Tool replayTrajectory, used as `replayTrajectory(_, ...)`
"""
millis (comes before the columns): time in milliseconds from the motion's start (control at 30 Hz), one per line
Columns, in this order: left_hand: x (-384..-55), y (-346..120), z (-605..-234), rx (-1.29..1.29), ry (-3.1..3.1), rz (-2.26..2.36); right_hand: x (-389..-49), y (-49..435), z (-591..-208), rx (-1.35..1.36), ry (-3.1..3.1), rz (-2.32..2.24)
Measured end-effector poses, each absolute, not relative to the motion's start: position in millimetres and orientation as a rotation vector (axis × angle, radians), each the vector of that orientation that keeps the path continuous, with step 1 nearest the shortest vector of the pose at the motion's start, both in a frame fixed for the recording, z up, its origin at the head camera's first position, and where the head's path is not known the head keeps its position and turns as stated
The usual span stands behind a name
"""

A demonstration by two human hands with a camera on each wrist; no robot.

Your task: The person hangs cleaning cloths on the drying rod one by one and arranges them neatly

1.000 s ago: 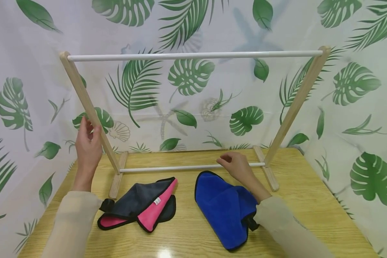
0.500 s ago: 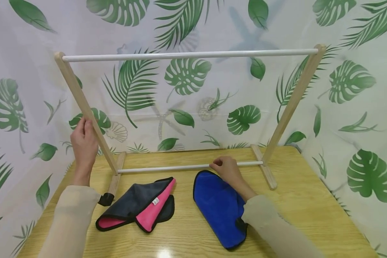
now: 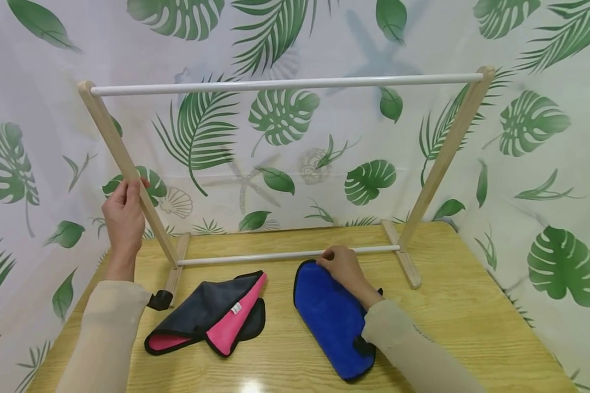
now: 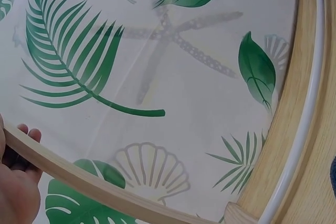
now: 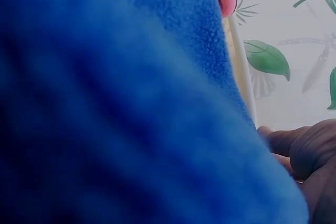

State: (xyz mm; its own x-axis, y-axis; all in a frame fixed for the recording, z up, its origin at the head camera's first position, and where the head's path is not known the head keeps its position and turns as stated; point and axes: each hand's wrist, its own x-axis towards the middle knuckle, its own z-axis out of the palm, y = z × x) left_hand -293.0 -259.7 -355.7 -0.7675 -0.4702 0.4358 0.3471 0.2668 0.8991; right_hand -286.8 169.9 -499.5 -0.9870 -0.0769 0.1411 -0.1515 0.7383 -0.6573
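The left hand (image 3: 124, 215) had its fingers (image 4: 34, 134) wrapped round the left post (image 3: 113, 136). Half a second before, their tips did not poke out past the wood; now they did. The right hand (image 3: 343, 270) had come a little nearer, from the low white bar (image 3: 255, 257) to the far edge of the blue cloth (image 3: 324, 314). Its fingers were bent and close together, but one cannot tell if they pinched the cloth, and the right wrist view was mostly blurry blue. Both cloths lay in the same spots as before.

The blue cloth lay flat on the worktop (image 3: 472, 327), in front of the low bar, with its top tip near that bar. The right sleeve (image 3: 393, 330) was over part of its right side. The pink and gray cloth (image 3: 221, 303) was folded to the left, and a strip of bare wood ran between the two cloths. More wood showed from the right foot (image 3: 407, 265) out to the worktop's right edge. The top bar (image 3: 285, 84) was high above, with a big gap under it. Behind, the leafy sheet (image 3: 295, 153) hung close to the worktop's back edge.
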Motion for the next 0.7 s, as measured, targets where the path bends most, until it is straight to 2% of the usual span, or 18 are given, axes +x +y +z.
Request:
replayTrajectory(267,-293,-262,-355,0.144,-1.913,-1.618,-286,167,-506,0.168,-2.886,1.061)
replayTrajectory(700,-293,-268,-355,0.092,-1.940,-1.658,-283,168,-510,0.450,-2.876,1.058)
